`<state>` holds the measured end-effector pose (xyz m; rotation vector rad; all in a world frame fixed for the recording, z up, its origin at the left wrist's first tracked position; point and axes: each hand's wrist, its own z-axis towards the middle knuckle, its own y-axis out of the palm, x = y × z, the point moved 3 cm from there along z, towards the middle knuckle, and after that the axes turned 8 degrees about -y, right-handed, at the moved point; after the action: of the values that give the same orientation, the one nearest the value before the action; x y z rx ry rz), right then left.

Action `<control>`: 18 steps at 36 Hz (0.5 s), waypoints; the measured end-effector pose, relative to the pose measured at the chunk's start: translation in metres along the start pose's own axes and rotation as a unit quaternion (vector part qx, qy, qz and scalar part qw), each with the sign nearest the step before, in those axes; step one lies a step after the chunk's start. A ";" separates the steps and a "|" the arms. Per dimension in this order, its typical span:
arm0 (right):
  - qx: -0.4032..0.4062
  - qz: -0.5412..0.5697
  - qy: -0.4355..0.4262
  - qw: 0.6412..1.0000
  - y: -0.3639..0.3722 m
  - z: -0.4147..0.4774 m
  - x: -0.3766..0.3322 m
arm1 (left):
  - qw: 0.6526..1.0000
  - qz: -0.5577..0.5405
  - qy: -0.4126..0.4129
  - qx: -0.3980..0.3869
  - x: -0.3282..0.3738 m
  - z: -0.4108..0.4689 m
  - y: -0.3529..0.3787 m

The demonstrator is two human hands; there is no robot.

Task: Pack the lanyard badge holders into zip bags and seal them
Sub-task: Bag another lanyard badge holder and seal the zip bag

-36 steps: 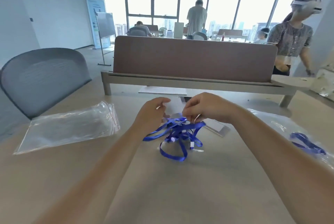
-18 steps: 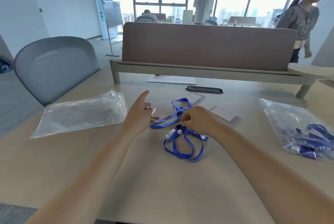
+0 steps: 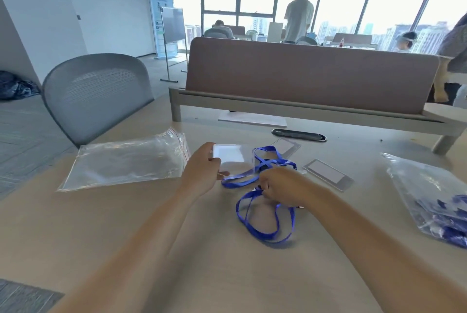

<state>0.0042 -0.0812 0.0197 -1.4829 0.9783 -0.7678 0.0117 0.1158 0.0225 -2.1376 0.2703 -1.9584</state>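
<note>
My left hand [image 3: 201, 170] pinches the left edge of a clear badge holder [image 3: 233, 158], lifted slightly above the table. A blue lanyard [image 3: 265, 214] trails from the holder and loops on the table in front of me. My right hand [image 3: 283, 185] grips the lanyard near its clip, fingers curled round the strap. An empty clear zip bag [image 3: 126, 158] lies flat to the left, its red-lined mouth facing my left hand. A filled zip bag [image 3: 434, 201] with blue lanyards lies at the right.
Two more badge holders [image 3: 327, 173] [image 3: 286, 146] lie beyond my right hand. A black cable grommet [image 3: 298, 134] sits in the table. A brown desk divider [image 3: 310, 77] stands behind, a grey chair [image 3: 96, 95] at left. People stand and sit in the background.
My left hand has taken hold of a badge holder and raised it. My right hand stays on the lanyard, whose loops have spread wider toward me.
</note>
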 end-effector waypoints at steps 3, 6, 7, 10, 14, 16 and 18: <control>0.054 0.056 0.000 0.997 -0.021 -0.009 0.006 | 1.000 0.001 0.015 0.000 0.007 -0.003 0.001; 0.112 0.115 -0.006 0.987 -0.052 -0.021 0.007 | 1.000 -0.001 0.023 -0.014 0.014 -0.005 0.007; 0.137 0.128 -0.013 0.982 -0.063 -0.026 0.005 | 0.999 0.009 0.029 -0.010 0.018 -0.006 0.009; 0.205 0.163 -0.027 0.965 -0.090 -0.034 0.003 | 0.998 0.007 0.050 -0.026 0.032 -0.009 0.018; 0.213 0.123 -0.024 0.969 -0.107 -0.034 0.004 | 0.995 0.002 0.070 -0.067 0.048 -0.016 0.031; 0.221 0.099 -0.019 0.970 -0.110 -0.034 0.005 | 0.994 0.015 0.080 -0.066 0.054 -0.020 0.036; 0.227 0.091 -0.018 0.970 -0.110 -0.033 0.004 | 0.994 0.036 0.091 -0.057 0.057 -0.022 0.041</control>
<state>-0.0064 -0.0988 0.1325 -0.9935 0.8302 -0.7666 -0.0045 0.0594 0.0665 -1.9867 0.4968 -2.1449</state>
